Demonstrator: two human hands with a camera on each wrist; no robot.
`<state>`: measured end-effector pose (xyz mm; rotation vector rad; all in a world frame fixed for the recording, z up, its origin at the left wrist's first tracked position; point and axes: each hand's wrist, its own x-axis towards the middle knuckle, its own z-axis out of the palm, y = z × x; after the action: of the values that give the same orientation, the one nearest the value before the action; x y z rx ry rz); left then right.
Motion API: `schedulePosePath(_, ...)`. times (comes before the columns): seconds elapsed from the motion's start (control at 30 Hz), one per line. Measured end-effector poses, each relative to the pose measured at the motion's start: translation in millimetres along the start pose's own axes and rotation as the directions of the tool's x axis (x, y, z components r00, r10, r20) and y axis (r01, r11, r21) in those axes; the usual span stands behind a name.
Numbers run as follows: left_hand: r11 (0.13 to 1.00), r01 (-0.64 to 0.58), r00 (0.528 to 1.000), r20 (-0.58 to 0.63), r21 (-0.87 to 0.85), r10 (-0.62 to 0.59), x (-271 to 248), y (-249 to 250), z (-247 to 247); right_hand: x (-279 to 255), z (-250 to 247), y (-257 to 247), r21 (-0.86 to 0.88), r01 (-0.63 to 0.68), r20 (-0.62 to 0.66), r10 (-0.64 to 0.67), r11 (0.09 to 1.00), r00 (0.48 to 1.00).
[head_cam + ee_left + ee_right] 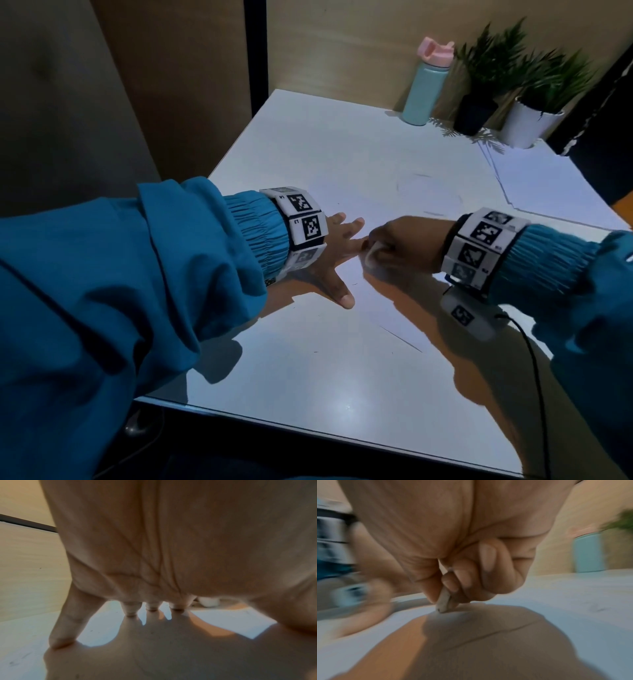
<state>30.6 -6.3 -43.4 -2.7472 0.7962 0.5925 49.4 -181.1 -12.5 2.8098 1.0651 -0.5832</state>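
A large white paper sheet (325, 359) covers the table. My left hand (337, 246) lies flat on it with fingers spread, and in the left wrist view its fingertips (151, 607) press on the sheet. Just to its right, my right hand (394, 245) pinches a small whitish stub, perhaps an eraser (371, 257). In the right wrist view the thumb and fingers (464, 580) grip the stub (443, 601), whose tip touches the paper. A faint pencilled circle (428, 195) shows beyond the hands.
A teal bottle with a pink lid (426, 89), a plant in a black pot (474, 113) and a plant in a white pot (529, 123) stand along the back wall. Another sheet (548, 181) lies far right. A black cable (534, 370) hangs from my right wrist.
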Motion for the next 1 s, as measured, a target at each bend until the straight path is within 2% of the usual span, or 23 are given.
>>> schedulePosePath(0.07,1.000,0.005,1.000,0.003,-0.003,-0.005,-0.8,-0.5,-1.4,-8.8,8.6,-18.8,0.075,0.139,0.049,-0.143,0.987,0.989)
schedulePosePath(0.13,1.000,0.009,1.000,-0.002,-0.003,-0.009,-0.9,-0.2,-1.0,-16.5,12.5,-26.3,0.112,0.182,0.073,-0.191,0.977,0.979)
schedulePosePath(0.2,1.000,0.003,1.000,-0.012,-0.005,-0.004,-1.6,-0.2,0.5,-12.1,6.4,-21.1,0.053,0.094,0.011,-0.094,0.994,0.995)
schedulePosePath(0.23,1.000,0.001,1.000,-0.015,-0.004,-0.001,-1.8,-0.3,0.7,-8.7,3.4,-18.2,0.004,0.000,-0.027,0.000,1.000,1.000)
schedulePosePath(0.27,1.000,-0.003,1.000,-0.015,0.001,0.003,-0.6,-0.9,0.5,-5.1,1.2,-17.0,-0.047,-0.083,-0.062,0.080,0.995,0.995)
schedulePosePath(0.3,1.000,-0.012,1.000,-0.012,0.006,0.012,0.5,-0.6,0.1,-3.3,0.8,-17.9,-0.070,-0.113,-0.067,0.108,0.991,0.992)
schedulePosePath(0.37,0.999,-0.030,0.999,0.013,0.018,0.030,0.3,-0.3,-2.0,-4.0,5.6,-28.5,-0.063,-0.032,-0.074,0.028,0.997,0.997)
schedulePosePath(0.43,1.000,-0.029,0.999,0.020,0.000,0.029,-1.6,-1.6,-2.8,-10.4,10.3,-39.8,0.060,0.121,0.005,-0.121,0.991,0.993)
schedulePosePath(0.47,1.000,-0.031,0.999,0.009,-0.004,0.031,-2.2,-1.7,-3.3,-12.4,10.2,-39.2,0.092,0.143,0.033,-0.146,0.985,0.989)
schedulePosePath(0.53,1.000,-0.030,1.000,0.010,0.009,0.030,-3.4,-0.2,-3.9,-11.8,2.8,-28.4,0.018,0.058,0.028,-0.059,0.998,0.998)
schedulePosePath(0.6,1.000,-0.002,1.000,0.013,0.015,0.002,-4.0,0.9,-3.3,-9.0,-9.4,-7.2,-0.022,-0.100,-0.059,0.099,0.995,0.993)
schedulePosePath(0.67,1.000,0.013,1.000,0.000,0.019,-0.013,-5.0,2.2,-1.7,-11.5,-14.6,17.3,0.016,-0.180,-0.146,0.181,0.983,0.973)
schedulePosePath(0.8,0.999,0.026,1.000,0.009,0.019,-0.026,-9.9,5.1,-2.9,-22.2,-6.6,48.7,0.048,-0.232,-0.191,0.237,0.972,0.953)
schedulePosePath(1.0,0.999,0.051,0.999,0.012,-0.002,-0.051,-16.6,14.4,-2.8,-30.7,7.7,58.8,0.143,-0.245,-0.255,0.275,0.959,0.927)
